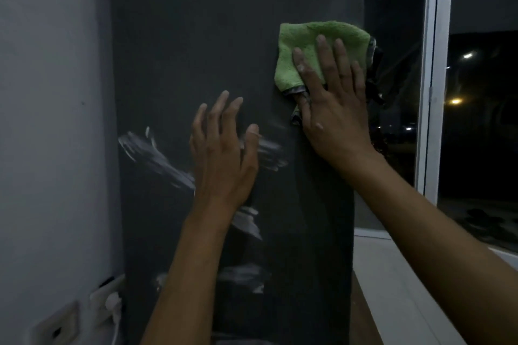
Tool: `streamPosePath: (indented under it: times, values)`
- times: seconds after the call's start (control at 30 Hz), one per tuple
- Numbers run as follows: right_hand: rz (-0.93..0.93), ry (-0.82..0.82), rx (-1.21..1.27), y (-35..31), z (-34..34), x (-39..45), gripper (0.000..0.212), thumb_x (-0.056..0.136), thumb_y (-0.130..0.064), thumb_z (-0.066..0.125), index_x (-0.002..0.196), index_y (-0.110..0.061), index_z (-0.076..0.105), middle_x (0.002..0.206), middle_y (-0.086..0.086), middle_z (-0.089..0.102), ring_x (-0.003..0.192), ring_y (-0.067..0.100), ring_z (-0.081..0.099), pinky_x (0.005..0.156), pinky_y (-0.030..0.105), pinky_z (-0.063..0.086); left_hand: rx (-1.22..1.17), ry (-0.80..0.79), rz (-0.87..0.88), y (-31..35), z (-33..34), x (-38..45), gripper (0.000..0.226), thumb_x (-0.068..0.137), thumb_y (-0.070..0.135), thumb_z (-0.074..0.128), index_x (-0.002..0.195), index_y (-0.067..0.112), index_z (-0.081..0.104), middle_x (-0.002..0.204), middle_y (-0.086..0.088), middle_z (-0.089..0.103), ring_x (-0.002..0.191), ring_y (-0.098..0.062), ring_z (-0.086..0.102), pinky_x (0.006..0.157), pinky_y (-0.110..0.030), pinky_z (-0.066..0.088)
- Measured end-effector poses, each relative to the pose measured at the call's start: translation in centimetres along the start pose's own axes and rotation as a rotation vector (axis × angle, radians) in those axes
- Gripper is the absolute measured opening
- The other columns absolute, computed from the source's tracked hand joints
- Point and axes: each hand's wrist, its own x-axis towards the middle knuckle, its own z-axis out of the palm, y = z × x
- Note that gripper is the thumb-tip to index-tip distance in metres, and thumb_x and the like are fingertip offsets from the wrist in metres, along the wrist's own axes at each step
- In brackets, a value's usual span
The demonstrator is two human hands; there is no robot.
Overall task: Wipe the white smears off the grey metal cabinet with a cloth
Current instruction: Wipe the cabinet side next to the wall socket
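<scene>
With the right hand (pixel 333 109) pressing the folded green terry cloth (pixel 311 50) flat under spread fingers (pixel 322 56) high on the tall dark-grey metal cabinet (pixel 196 36), the wipe probably works best swept down-left across the white smears (pixel 157 158) beneath the cloth, the left hand (pixel 222 159), fingers loosely spread, lifting clear.

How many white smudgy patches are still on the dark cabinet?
4, roughly. One smear sits left of the left hand, one just right of its thumb, one beside the left wrist, one lower down. The arms may hide more.
</scene>
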Motion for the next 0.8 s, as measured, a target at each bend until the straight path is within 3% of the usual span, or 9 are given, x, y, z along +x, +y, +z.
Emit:
streamPosePath:
  times: [0.17, 0.37, 0.6, 0.8]
  values:
    - [-0.004, -0.051, -0.028, -0.1, -0.3, -2.4, 0.068, 0.109, -0.036, 0.044, 0.17, -0.03, 0.014, 0.178, 0.006, 0.001, 0.164, 0.028, -0.002, 0.131, 0.043, -0.005, -0.032, -0.074, -0.031, 0.0, -0.2, -3.0, 0.049, 0.109, 0.042, 0.041, 0.157, 0.029, 0.037, 0.171, 0.007, 0.022, 0.159, -0.026, 0.008, 0.125, -0.059, 0.021]
    - [0.009, -0.12, -0.058, -0.8, -1.1, -2.7, 0.067, 0.111, -0.036, 0.042, 0.17, -0.028, 0.011, 0.178, 0.007, -0.003, 0.164, 0.029, -0.007, 0.125, 0.035, -0.022, -0.035, -0.129, -0.084, -2.4, -2.4, -6.4, 0.05, 0.109, 0.043, 0.037, 0.157, 0.034, 0.038, 0.172, 0.009, 0.02, 0.16, -0.029, 0.004, 0.128, -0.056, 0.015]
    - [0.04, -0.193, -0.063, -1.9, -1.2, -3.6, 0.07, 0.112, -0.037, 0.042, 0.17, -0.03, 0.002, 0.177, 0.005, -0.012, 0.163, 0.028, -0.014, 0.126, 0.04, -0.019, -0.112, -0.088, -0.119, -2.8, -4.6, -4.8, 0.054, 0.107, 0.046, 0.041, 0.159, 0.045, 0.027, 0.172, 0.013, 0.017, 0.159, -0.032, 0.0, 0.127, -0.058, 0.012]
    - [0.021, -0.171, -0.089, -3.6, -0.1, -6.6, 0.07, 0.111, -0.032, 0.046, 0.17, -0.026, 0.008, 0.177, 0.008, -0.007, 0.164, 0.029, -0.011, 0.131, 0.045, -0.012, -0.174, -0.127, -0.19, -3.2, -3.2, -5.8, 0.056, 0.107, 0.047, 0.035, 0.161, 0.042, 0.025, 0.173, 0.01, 0.015, 0.16, -0.033, 0.0, 0.129, -0.056, 0.009]
